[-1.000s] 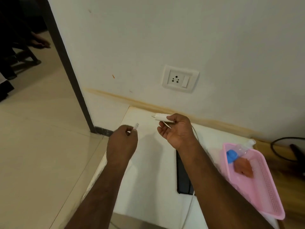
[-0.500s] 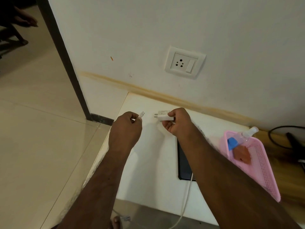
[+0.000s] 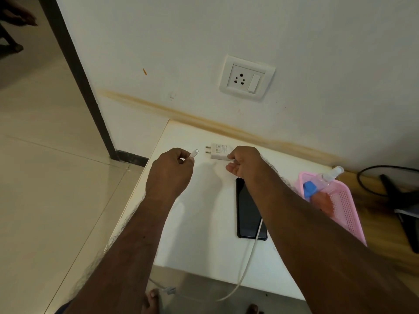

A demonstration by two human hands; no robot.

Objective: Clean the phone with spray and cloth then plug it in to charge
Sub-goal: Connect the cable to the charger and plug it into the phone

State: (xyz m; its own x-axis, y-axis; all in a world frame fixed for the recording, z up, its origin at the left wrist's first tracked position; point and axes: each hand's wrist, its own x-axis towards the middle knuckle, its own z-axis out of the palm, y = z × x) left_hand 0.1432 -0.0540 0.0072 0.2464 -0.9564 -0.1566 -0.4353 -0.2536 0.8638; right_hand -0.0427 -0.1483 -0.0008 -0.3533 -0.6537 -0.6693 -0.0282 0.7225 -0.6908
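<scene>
— While your left hand point(image 3: 169, 175) hovers over the white table point(image 3: 199, 223), what is pinched in it?

— Your thumb and forefinger pinch the cable plug point(image 3: 194, 152), its small metal tip pointing right, toward the adapter. The other fingers are curled in.

— And your right hand point(image 3: 246, 164)?

— It grips the white charger adapter point(image 3: 218, 151) by its rear end, fingertips closed on it (two round pins face left, toward the plug). Plug and adapter sit near each other, apart, not joined.

— Where is the phone?

— The phone point(image 3: 248, 214) lies flat on the table, dark screen up, just under your right forearm. A white cable point(image 3: 246, 266) crosses its lower right corner, runs off the table's near edge and loops over the floor; whether it is seated in the phone, I cannot tell.

— Cleaning things?

— The pink basket point(image 3: 340, 200) sits at the right of the table, just beside the phone, holding the spray bottle point(image 3: 326, 177) with a clear body and white cap, something blue and a reddish cloth point(image 3: 324, 201).

— Power?

— The wall socket point(image 3: 246, 79) is mounted on the white wall above the table's far edge, nothing plugged into it, a rocker switch at its right.
</scene>
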